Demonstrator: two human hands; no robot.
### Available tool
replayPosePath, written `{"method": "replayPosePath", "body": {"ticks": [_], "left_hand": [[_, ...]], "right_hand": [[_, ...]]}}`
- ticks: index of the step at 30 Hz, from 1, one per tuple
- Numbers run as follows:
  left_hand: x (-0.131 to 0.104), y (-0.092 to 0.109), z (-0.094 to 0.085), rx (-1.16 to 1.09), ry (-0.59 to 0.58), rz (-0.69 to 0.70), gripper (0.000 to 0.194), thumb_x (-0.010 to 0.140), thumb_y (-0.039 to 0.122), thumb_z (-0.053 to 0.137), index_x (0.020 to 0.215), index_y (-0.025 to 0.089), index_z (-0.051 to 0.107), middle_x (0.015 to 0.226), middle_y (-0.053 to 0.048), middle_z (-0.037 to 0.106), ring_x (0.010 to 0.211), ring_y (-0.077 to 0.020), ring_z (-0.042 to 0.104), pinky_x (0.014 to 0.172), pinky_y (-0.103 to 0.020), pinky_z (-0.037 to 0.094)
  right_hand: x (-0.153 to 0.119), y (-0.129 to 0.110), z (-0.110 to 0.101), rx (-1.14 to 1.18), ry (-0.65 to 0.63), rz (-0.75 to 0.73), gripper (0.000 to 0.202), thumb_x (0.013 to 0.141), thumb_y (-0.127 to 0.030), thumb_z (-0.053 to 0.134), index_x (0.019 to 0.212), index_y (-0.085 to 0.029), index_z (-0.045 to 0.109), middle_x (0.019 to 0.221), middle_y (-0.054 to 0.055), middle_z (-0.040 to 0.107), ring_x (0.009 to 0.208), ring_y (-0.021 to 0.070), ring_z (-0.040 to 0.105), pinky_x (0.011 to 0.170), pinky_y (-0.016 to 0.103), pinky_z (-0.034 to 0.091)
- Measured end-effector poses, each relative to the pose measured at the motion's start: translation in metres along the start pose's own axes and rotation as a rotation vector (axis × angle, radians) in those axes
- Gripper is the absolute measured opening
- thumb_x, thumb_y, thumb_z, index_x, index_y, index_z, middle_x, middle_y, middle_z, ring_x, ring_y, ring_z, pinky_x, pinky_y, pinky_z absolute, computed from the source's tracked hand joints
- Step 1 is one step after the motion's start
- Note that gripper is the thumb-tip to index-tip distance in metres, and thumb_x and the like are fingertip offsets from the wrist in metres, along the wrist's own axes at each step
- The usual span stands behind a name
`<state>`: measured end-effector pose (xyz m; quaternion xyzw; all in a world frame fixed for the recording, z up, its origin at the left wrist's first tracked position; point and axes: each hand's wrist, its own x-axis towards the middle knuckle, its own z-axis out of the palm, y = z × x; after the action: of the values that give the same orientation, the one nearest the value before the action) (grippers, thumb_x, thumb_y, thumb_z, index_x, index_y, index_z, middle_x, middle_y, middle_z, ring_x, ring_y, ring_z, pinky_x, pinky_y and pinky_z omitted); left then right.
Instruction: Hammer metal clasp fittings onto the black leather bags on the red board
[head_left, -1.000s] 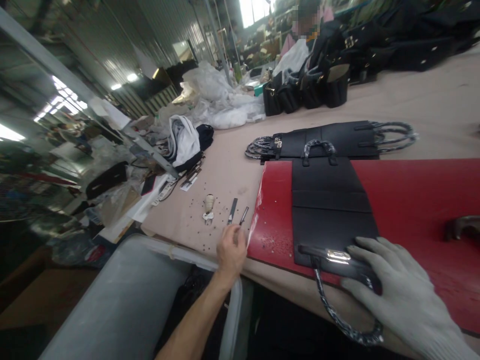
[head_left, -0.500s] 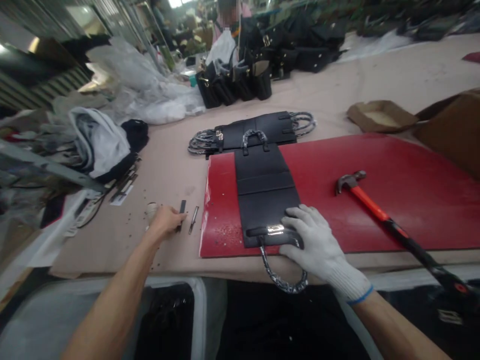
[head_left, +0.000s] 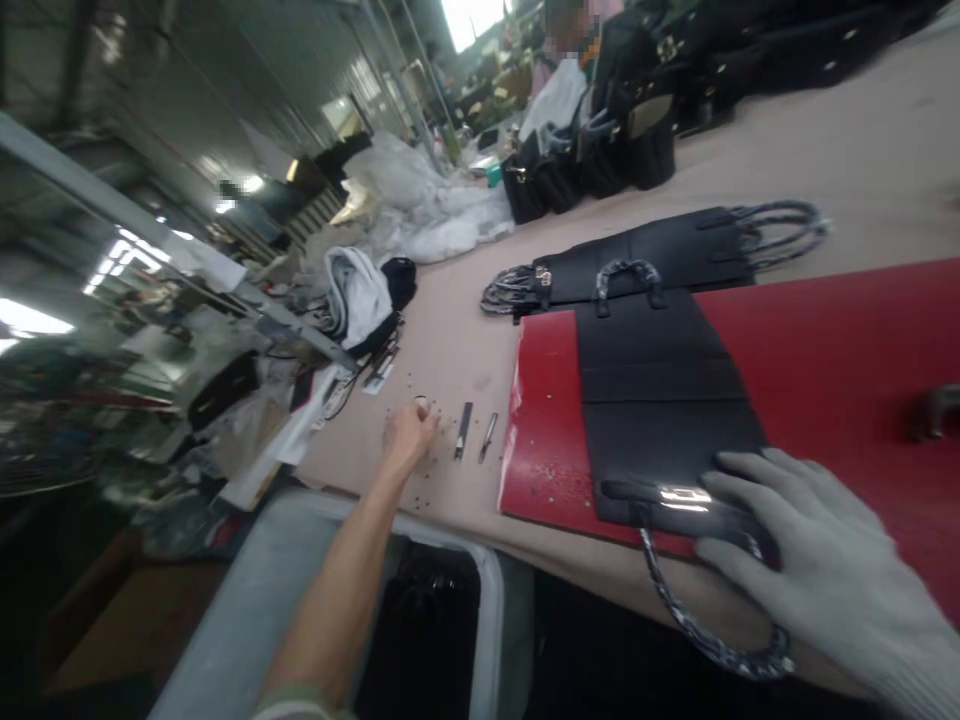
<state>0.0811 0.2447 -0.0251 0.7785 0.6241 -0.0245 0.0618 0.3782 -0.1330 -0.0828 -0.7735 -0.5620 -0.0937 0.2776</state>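
My bare left hand (head_left: 411, 437) is over the beige table, its fingers curled in at a small pale round thing (head_left: 421, 402). What lies between the fingertips is hidden. A dark flat strip (head_left: 463, 430) and a slim metal tool (head_left: 488, 437) lie just right of that hand. My right hand (head_left: 802, 540), in a white knit glove, rests with fingers spread on the lower right of a black bag panel (head_left: 664, 400). The panel has a shiny metal clasp (head_left: 684, 497) and a plastic-wrapped handle (head_left: 705, 635) hanging over the table's front edge.
Under the panel lies a red board (head_left: 544, 400). A blurred hammer head (head_left: 941, 410) shows at the right edge. Behind are stacked black panels (head_left: 652, 250) with wrapped handles and finished black bags (head_left: 592, 160). A grey bin (head_left: 487, 610) stands below the table edge.
My left hand has left the dark strip and moved left to the small round thing. The view has turned left, taking most of the hammer out of sight. My gloved hand stays on the panel.
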Motion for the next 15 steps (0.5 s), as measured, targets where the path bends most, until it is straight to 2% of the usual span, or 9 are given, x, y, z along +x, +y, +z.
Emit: {"method": "replayPosePath", "body": {"ticks": [3,6,10,15], "left_hand": [[0.012,-0.022,-0.012,0.007,-0.001,-0.079,0.037,0.088,0.047,0.067,0.099,0.012,0.074,0.111,-0.021,0.076,0.109,-0.0324,0.071,0.08,-0.031,0.05],[0.021,-0.033,-0.014,-0.039,-0.11,-0.114,0.034,0.08,0.046,0.076,0.077,0.013,0.073,0.085,-0.016,0.077,0.091,-0.0301,0.075,0.071,-0.029,0.05],[0.028,-0.029,-0.008,-0.137,-0.222,-0.169,0.034,0.075,0.044,0.083,0.068,0.014,0.069,0.063,-0.007,0.069,0.065,-0.0216,0.07,0.06,-0.026,0.05],[0.035,-0.015,-0.001,-0.227,-0.238,-0.238,0.03,0.067,0.031,0.087,0.065,0.014,0.062,0.049,-0.003,0.057,0.053,-0.0211,0.062,0.051,-0.028,0.051]], "right_hand": [[0.002,0.006,0.008,0.012,0.045,-0.04,0.045,0.084,-0.059,0.055,0.111,-0.024,0.065,0.124,0.02,0.068,0.118,0.0514,0.058,0.1,0.071,0.044],[0.004,0.009,0.01,0.024,0.066,-0.052,0.046,0.084,-0.062,0.054,0.11,-0.026,0.064,0.118,0.021,0.069,0.116,0.0524,0.059,0.098,0.071,0.044],[0.003,0.007,0.006,-0.001,0.01,-0.022,0.045,0.082,-0.06,0.059,0.111,-0.025,0.067,0.123,0.019,0.069,0.12,0.0507,0.058,0.102,0.069,0.045],[0.001,-0.004,-0.004,-0.045,-0.034,0.013,0.048,0.081,-0.053,0.065,0.117,-0.021,0.069,0.132,0.014,0.067,0.131,0.0436,0.055,0.112,0.065,0.042]]}}
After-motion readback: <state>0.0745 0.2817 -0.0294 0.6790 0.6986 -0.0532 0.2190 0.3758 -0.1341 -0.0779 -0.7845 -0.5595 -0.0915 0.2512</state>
